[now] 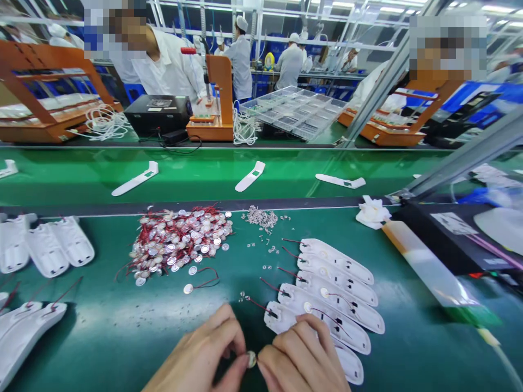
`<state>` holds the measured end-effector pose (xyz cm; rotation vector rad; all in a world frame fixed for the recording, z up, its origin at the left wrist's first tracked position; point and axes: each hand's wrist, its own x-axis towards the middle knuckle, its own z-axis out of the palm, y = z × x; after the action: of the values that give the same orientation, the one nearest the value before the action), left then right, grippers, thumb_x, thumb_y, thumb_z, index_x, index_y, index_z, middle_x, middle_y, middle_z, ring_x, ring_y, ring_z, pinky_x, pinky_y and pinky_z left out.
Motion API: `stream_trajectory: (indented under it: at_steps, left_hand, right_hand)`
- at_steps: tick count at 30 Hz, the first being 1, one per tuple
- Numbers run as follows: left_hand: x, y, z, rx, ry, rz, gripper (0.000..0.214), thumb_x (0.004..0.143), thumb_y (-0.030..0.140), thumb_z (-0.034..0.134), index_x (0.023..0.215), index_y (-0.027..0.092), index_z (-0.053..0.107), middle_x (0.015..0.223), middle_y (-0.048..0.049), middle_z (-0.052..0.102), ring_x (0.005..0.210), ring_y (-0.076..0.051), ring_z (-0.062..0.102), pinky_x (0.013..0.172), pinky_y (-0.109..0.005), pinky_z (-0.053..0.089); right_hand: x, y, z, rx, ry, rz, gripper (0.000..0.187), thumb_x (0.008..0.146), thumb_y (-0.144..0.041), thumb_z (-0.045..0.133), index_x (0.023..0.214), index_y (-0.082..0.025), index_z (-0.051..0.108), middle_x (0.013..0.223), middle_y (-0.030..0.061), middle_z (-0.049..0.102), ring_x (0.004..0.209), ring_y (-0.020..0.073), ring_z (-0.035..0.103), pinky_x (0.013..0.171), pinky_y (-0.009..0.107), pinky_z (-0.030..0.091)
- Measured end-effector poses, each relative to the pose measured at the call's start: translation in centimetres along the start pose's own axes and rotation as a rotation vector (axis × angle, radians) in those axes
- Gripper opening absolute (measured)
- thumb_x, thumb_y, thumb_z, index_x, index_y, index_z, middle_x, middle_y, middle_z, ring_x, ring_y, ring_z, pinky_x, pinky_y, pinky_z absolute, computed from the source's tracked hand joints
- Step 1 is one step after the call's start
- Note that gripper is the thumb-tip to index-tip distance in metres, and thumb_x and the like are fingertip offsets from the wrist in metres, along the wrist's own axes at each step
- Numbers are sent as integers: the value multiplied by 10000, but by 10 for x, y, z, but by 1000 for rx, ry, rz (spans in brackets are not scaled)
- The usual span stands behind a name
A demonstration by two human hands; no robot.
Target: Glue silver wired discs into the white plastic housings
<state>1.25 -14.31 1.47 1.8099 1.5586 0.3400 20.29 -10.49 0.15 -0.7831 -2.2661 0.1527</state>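
Observation:
My left hand (204,348) pinches a small round metal disc (251,359) between thumb and forefinger, low in the view. Right beside it, the closed fingertips of my right hand (302,354) meet at the disc's edge; what they grip is hidden. Under and behind my right hand lies a row of white plastic shells (330,305) with red wires, some with a disc inside. A loose wired disc (188,289) rests on the green table beyond my left hand. Farther back is a heap of discs with red wires (180,239), next to a small pile of tiny clear pieces (261,218).
More white shells lie at left (67,242). Across the back runs a green conveyor belt (196,169) carrying white casings (250,177). At right are a black box (441,239), a crumpled white tissue (372,212) and a metal post (376,81). People in white work beyond.

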Motion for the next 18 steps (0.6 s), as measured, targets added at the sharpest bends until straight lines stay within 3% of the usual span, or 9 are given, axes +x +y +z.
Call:
stream_trajectory:
  at_steps: [2, 3, 5, 8, 11, 18]
  left_hand:
    - [-4, -20, -9, 130, 145, -13, 166, 830, 375, 470, 914, 247, 535, 868, -5, 589, 737, -149, 592, 648, -219, 468]
    - [-5, -33, -14, 220, 279, -42, 256, 834, 454, 444, 967, 253, 530, 909, -22, 592, 748, -175, 599, 657, -254, 471]
    - [-6, -61, -23, 398, 425, -153, 353, 832, 522, 364, 964, 240, 530, 936, -54, 587, 756, -229, 601, 687, -332, 461]
    - [-5, -95, -26, 433, 339, -265, 353, 845, 493, 299, 909, 227, 522, 898, -47, 566, 732, -218, 591, 710, -343, 450]
    - [-4, -111, -23, 367, 264, -279, 336, 858, 472, 275, 834, 231, 509, 824, -12, 545, 684, -177, 573, 683, -303, 444]
    - [-6, -105, -35, 338, 448, -130, 174, 835, 478, 423, 910, 331, 478, 819, 107, 554, 707, -125, 550, 661, -240, 402]
  right_hand:
    - [1, 18, -14, -9, -60, 65, 174, 858, -108, 461, 771, -199, 581, 703, -3, 550, 649, 147, 482, 730, 321, 347]
    - [0, 30, -23, -42, -83, 115, 131, 858, -142, 486, 803, -208, 585, 762, 10, 557, 698, 158, 494, 703, 311, 350]
    - [-3, 58, -39, -174, -67, 217, 94, 862, -193, 506, 837, -224, 592, 895, 43, 557, 824, 198, 502, 708, 328, 360]
    - [-11, 97, -48, -363, -31, 333, 153, 870, -265, 487, 770, -232, 597, 1007, 64, 548, 922, 254, 470, 706, 372, 357]
    - [-16, 118, -42, -441, -32, 374, 184, 858, -274, 485, 724, -236, 604, 1044, 62, 551, 958, 281, 439, 700, 394, 349]
    - [-9, 117, -28, -402, -74, 412, 171, 834, -222, 521, 689, -227, 612, 1074, 62, 547, 1021, 290, 411, 771, 449, 336]
